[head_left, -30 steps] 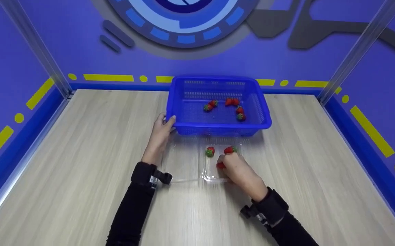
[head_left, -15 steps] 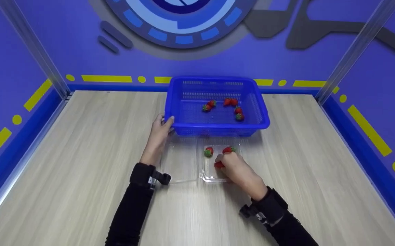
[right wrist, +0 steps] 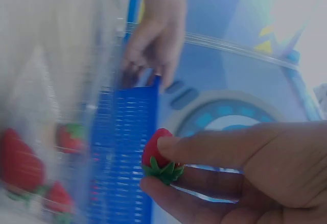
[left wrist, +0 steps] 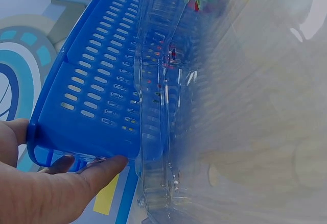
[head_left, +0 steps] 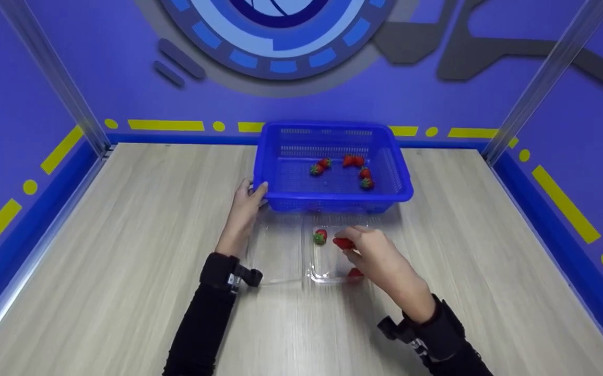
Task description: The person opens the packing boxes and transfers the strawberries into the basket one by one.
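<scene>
My right hand [head_left: 382, 261] pinches a red strawberry [right wrist: 157, 150] between thumb and fingers, its green leaves showing in the right wrist view. That hand is over a clear plastic clamshell box [head_left: 327, 278] that lies opened flat on the table. One strawberry [head_left: 320, 236] sits at the back left of the box's right half, and another strawberry [head_left: 354, 272] lies at its front right, partly covered by the wrist. With thumb and fingers, my left hand [head_left: 241, 214] holds the front left corner of a blue plastic basket [head_left: 332, 197] behind the box.
Several strawberries [head_left: 353, 160] lie in small groups on the basket floor. The clamshell's transparent lid [head_left: 278, 256] spreads out to the left. A wood-grain table [head_left: 150, 235] is enclosed by blue printed panels [head_left: 332, 94] at the back and sides.
My right hand has risen and shifted right with a strawberry between its fingers. A strawberry now shows at the box's front right, where none was visible before. My left hand stays on the basket.
</scene>
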Tool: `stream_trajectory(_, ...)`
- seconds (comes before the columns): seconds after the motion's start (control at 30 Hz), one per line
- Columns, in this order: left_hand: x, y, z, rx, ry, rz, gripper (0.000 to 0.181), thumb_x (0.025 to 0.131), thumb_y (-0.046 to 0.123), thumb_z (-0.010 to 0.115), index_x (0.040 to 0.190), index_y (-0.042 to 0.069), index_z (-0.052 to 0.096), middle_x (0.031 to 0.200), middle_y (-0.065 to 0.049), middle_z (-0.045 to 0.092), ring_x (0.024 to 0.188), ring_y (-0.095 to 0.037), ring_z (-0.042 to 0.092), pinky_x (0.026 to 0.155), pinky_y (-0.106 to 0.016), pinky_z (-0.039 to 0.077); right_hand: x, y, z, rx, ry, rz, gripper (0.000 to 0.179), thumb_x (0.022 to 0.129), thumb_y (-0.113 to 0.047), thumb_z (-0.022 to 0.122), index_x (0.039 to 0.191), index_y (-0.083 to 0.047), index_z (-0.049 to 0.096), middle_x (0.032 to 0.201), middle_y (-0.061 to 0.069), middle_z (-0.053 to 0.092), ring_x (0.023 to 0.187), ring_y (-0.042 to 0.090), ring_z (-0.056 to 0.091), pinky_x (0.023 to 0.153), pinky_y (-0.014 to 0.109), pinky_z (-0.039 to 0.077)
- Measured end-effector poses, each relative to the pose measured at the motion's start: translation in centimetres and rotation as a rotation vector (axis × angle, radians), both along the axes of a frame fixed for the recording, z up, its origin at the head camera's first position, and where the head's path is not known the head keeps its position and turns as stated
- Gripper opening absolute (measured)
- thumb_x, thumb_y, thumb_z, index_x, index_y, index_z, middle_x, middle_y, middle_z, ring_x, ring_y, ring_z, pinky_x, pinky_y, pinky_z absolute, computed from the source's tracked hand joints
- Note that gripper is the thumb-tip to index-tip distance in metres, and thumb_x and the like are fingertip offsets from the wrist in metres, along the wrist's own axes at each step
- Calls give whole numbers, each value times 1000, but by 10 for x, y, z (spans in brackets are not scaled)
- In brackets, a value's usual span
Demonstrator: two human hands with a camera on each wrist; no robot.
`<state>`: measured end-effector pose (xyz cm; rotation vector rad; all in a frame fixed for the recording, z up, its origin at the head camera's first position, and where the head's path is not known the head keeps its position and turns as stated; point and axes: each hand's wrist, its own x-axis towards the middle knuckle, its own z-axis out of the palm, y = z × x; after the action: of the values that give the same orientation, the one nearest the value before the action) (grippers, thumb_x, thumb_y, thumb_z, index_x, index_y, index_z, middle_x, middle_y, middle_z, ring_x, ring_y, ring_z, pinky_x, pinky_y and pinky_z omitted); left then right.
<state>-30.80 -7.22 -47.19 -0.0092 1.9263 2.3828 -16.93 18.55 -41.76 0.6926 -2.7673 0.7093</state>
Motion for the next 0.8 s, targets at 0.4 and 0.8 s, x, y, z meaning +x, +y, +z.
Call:
stream_trajectory(0.4,1,0,1,-1,23,-12,42,99,21,51,135,4,38,128,-21,50,122,-34,49,101,-47,39,12,7,18,-21,90,-14,19,78,4,72,92,-6,67,88,4,66,81,16,65,69,28,54)
stream_trajectory(0.8,0,1,1,14,19,-15,43,99,21,50,136,3,37,134,-25,46,126,-38,45,103,-48,37,12,7,17,-22,95,-7,17,78,2,73,92,-7,67,86,3,66,79,13,64,67,27,53)
